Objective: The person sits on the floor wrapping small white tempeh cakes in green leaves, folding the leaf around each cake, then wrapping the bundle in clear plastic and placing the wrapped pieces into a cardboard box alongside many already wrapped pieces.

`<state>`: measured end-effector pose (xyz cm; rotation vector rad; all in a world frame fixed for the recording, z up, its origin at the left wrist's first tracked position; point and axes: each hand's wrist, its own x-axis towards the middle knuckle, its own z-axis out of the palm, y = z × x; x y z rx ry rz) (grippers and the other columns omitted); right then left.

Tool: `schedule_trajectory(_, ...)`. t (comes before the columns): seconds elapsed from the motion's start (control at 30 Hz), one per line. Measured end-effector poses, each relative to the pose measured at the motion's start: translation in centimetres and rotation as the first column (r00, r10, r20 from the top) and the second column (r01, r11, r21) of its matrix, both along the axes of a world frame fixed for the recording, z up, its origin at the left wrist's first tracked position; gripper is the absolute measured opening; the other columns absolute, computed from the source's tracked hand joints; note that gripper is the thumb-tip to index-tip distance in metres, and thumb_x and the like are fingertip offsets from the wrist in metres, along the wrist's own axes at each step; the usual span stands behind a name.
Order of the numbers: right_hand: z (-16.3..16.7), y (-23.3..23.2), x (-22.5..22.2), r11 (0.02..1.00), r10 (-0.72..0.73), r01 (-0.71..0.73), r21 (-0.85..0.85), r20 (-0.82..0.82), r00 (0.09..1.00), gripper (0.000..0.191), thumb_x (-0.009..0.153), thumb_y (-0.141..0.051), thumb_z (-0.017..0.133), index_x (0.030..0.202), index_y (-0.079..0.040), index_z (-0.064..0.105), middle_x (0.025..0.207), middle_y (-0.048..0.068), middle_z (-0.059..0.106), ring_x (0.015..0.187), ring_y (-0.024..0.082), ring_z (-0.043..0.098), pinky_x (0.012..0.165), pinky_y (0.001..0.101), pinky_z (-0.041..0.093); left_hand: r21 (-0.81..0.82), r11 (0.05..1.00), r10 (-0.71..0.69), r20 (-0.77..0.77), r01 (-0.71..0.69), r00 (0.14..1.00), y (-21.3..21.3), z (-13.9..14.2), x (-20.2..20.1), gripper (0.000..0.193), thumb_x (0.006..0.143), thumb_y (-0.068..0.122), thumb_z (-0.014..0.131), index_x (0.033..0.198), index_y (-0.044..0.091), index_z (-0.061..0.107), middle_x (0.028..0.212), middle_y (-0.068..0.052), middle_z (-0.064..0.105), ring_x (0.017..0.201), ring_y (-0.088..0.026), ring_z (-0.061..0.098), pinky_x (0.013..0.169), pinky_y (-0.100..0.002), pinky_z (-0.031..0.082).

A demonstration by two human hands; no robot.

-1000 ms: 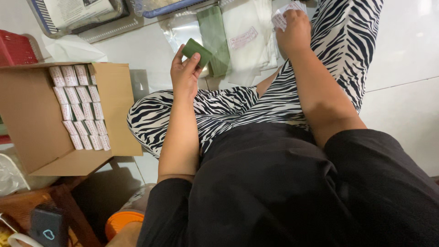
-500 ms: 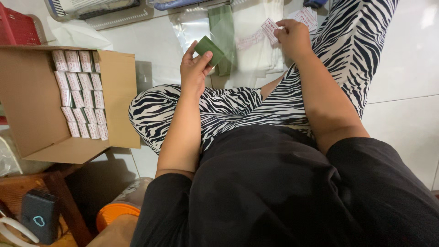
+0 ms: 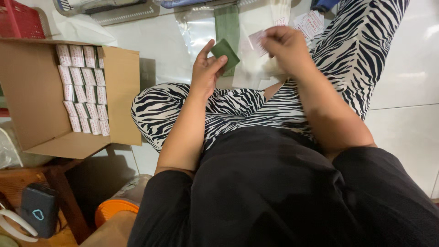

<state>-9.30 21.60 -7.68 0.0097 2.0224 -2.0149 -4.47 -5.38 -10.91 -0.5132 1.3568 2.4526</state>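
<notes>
Slip (image 3: 257, 42), perhaps paper, half-hidden

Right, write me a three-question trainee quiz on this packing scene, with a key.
1. True or false: the left hand holds a small green packet.
2. Where do the rows of small white boxes stand? A) in the red basket, B) in the open cardboard box, C) on the person's lap.
3. Fill in: the right hand pinches a small ______ slip with print on it.

Key: 1 true. 2 B. 3 white; whether it is paper or a label, the head view does not settle.
</notes>
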Motion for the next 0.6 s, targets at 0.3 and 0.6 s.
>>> schedule_trajectory(0.3, 3.6, -4.6, 1.8, 0.996, -0.03, 0.026, 0.09, 0.048, 0.998, 0.022, 0.096, -0.017, 0.079, 0.103, 0.002, 0.071, 0.082, -0.001, 0.069, 0.066, 0.005, 0.057, 0.058, 0.0206, 0.047, 0.093, 0.993, -0.071, -0.018, 0.073, 0.997, 1.2, 1.2, 0.7, 0.079, 0.09, 0.0, 0.074, 0.157, 0.01, 0.034, 0.123, -0.018, 0.07, 0.112, -0.024, 0.069, 0.098, -0.042, 0.06)
schedule_trajectory(0.6, 3.1, -5.6, 2.9, 0.985, -0.003, 0.019, 0.172, -0.091, 0.996, 0.017, 0.094, -0.014, 0.08, 0.099, 0.001, 0.072, 0.087, 0.002, 0.071, 0.078, 0.007, 0.063, 0.069, 0.0212, 0.052, 0.073, 0.993, -0.088, -0.047, 0.091, 0.995, 1.6, 1.6, 0.6, 0.085, 0.089, -0.003, 0.075, 0.159, 0.008, 0.028, 0.121, -0.019, 0.07, 0.111, -0.024, 0.069, 0.096, -0.039, 0.06)
